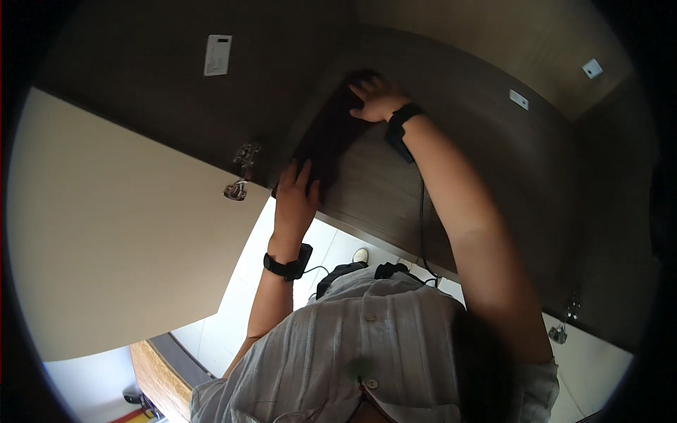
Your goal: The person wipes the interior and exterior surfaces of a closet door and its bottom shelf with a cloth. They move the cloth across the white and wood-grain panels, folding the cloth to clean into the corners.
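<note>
A dark folded cloth or garment (330, 127) lies along the left side of a brown wooden cabinet shelf (386, 185). On its far end rests my right hand (378, 100), palm down with the fingers spread. My left hand (296, 185) lies on the near end, at the shelf's front edge, its fingers apart. Neither hand is closed around the cloth. Each wrist wears a black strap with a small device, and a cable hangs from the right one. The cloth's exact kind is too dark to tell.
An open cabinet door (127, 227) stands at the left on a metal hinge (235, 189); another hinge (558, 332) is at the lower right. Small white labels (217, 55) are on the inner walls. Below the shelf edge, tiled floor (254, 269) shows. A wood-edged piece of furniture (158, 375) stands lower left.
</note>
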A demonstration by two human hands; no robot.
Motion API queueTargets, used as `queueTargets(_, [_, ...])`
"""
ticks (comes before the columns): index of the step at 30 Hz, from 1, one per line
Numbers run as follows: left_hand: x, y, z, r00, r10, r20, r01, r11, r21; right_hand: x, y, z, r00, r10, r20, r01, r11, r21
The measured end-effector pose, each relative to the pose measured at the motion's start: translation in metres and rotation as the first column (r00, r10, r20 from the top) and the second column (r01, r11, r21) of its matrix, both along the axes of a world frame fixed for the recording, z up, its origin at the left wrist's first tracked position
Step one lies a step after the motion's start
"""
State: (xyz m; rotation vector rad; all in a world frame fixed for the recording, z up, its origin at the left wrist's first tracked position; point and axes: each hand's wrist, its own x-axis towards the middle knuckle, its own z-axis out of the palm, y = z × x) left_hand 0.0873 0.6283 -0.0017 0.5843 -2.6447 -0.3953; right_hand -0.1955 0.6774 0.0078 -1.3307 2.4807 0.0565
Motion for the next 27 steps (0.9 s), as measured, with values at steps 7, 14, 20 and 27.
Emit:
queueTargets(7, [-0.042, 0.078, 0.001, 0.923, -0.384, -0.002, 0.384, 0.923, -0.022, -0.038, 0.129, 0.020, 0.972, -0.230, 0.038, 0.218, 0.956, 0.198])
queueTargets(14, [-0.072, 0.163, 0.000, 0.747, -0.663, 0.047, 0.662, 0.749, 0.033, -0.047, 0.278, 0.012, 0.873, -0.485, 0.057, 0.462, 0.857, 0.227])
queueTargets(20, [-0.100, 0.250, -0.013, 0.434, -0.897, 0.081, 0.898, 0.438, 0.042, -0.031, 0.398, 0.016, 0.681, -0.732, -0.020, 0.711, 0.654, 0.260])
queueTargets(27, [-0.100, 0.346, -0.020, 0.091, -0.986, 0.142, 0.994, 0.098, 0.045, -0.012, 0.455, 0.031, 0.469, -0.878, 0.095, 0.846, 0.477, 0.239])
